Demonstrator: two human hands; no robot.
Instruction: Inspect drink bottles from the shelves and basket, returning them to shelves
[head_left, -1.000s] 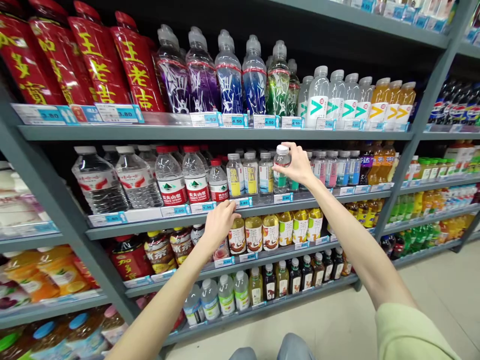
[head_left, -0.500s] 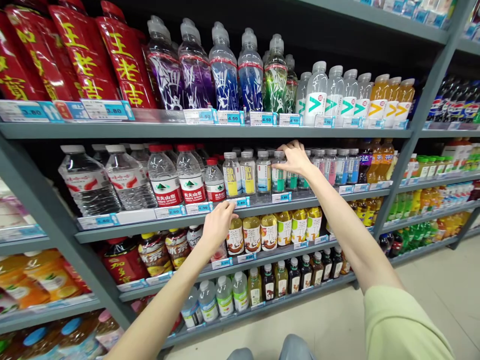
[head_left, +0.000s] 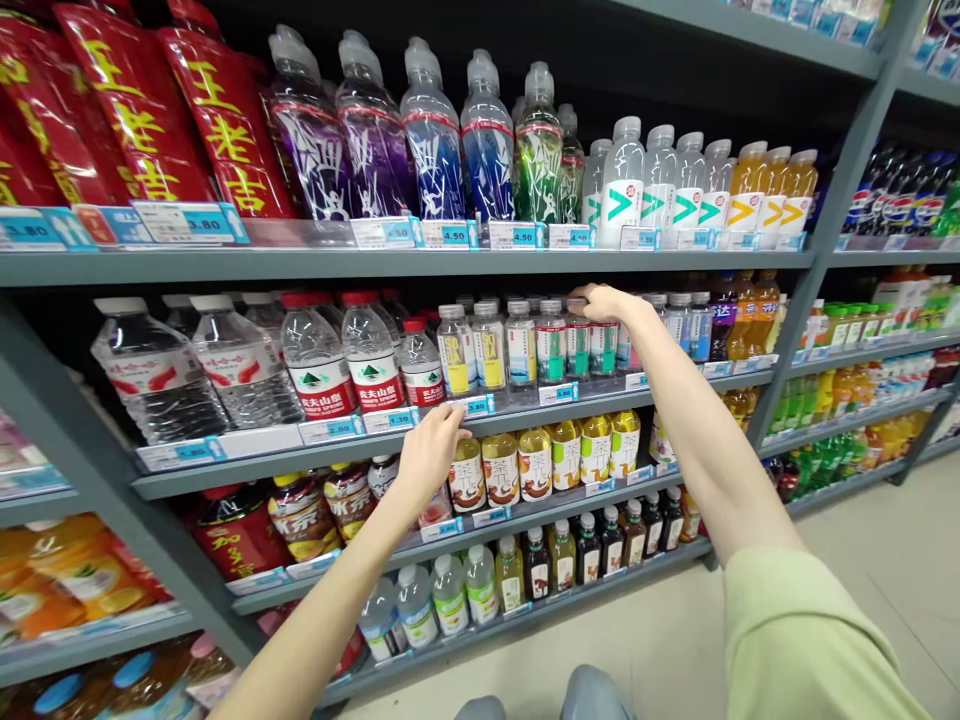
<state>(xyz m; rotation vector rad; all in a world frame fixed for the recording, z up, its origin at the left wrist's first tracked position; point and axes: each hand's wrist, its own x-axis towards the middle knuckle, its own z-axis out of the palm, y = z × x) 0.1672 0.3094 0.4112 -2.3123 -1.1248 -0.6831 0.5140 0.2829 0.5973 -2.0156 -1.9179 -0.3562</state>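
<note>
My right hand [head_left: 611,302] reaches into the middle shelf and lies over the caps of small green-labelled bottles [head_left: 577,345]. Its fingers stretch out to the left and nothing shows in its grip. Beside them stand small yellow-labelled bottles [head_left: 454,355] and a blue-labelled one [head_left: 520,345]. My left hand [head_left: 429,450] rests with loose fingers against the front rail of that shelf [head_left: 375,425], its fingertips next to a blue price tag [head_left: 480,405]. It holds nothing. Just beneath it stand tea bottles with yellow caps [head_left: 501,468].
Grey shelving holds large water bottles [head_left: 225,360] at left, red pouches [head_left: 142,110] and tall sports drinks [head_left: 435,140] above, and small bottles [head_left: 450,590] below. An upright post [head_left: 817,290] splits the shelving from more drinks at right. Pale floor [head_left: 862,570] lies at lower right.
My right hand set the small bottle it held into the row on the middle shelf, then slid right over the caps. The left hand stayed on the rail. The view drifted slightly.
</note>
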